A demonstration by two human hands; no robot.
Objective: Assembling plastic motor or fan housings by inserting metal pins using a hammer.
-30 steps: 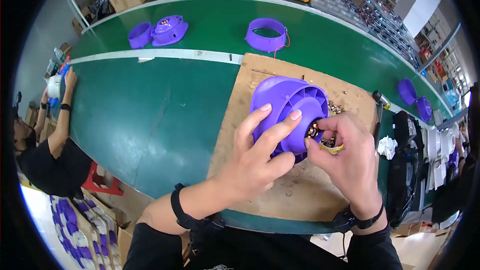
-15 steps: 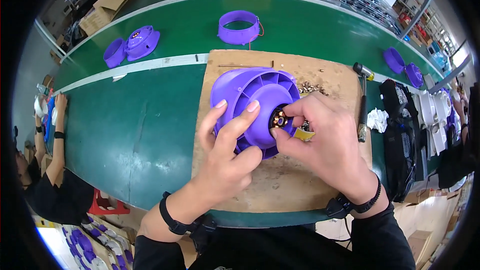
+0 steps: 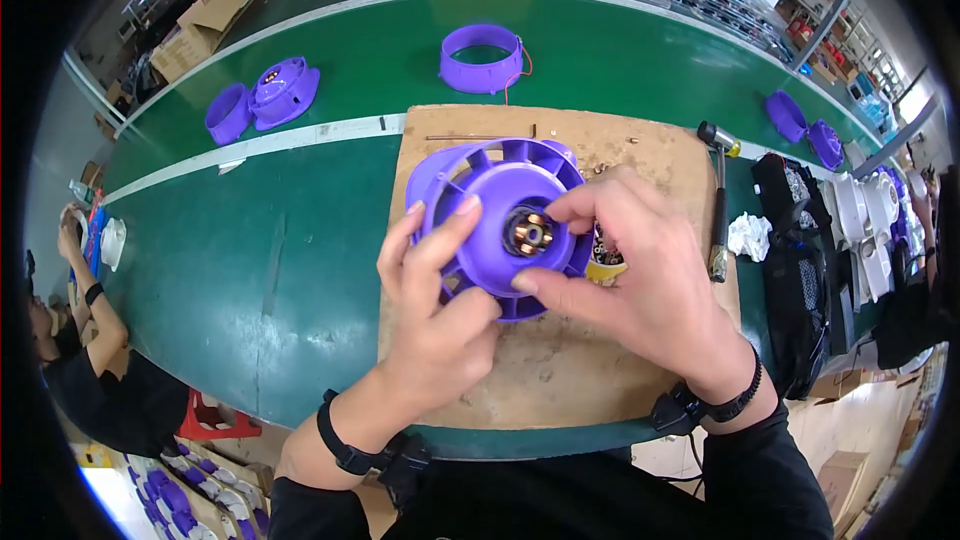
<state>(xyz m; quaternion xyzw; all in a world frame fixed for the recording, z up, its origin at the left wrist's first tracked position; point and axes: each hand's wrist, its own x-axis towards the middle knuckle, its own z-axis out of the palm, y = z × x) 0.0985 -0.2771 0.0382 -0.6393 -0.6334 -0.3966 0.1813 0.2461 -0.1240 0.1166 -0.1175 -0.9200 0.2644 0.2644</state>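
Note:
A round purple plastic fan housing (image 3: 490, 195) is held above the brown board, its hub tilted toward me and to the right. In the hub's dark opening sits a small motor core (image 3: 530, 232) with copper windings. My left hand (image 3: 430, 300) is closed on the housing's left side, fingers over the rim and the ribs. My right hand (image 3: 640, 275) touches the hub from the right. Its thumb presses below the opening and its bent forefinger rests above, the two tips apart on either side of the core.
Small metal parts (image 3: 607, 248) lie in a yellow container beside my right hand. A hammer (image 3: 719, 200) rests along the board's right edge (image 3: 715, 320). Beyond, a purple ring (image 3: 480, 65) with a red wire stands on the green bench. At the left, another person (image 3: 110, 360) works.
The housing has shifted slightly left and turned so its opening faces me more. My right thumb and forefinger have spread farther apart around the motor core.

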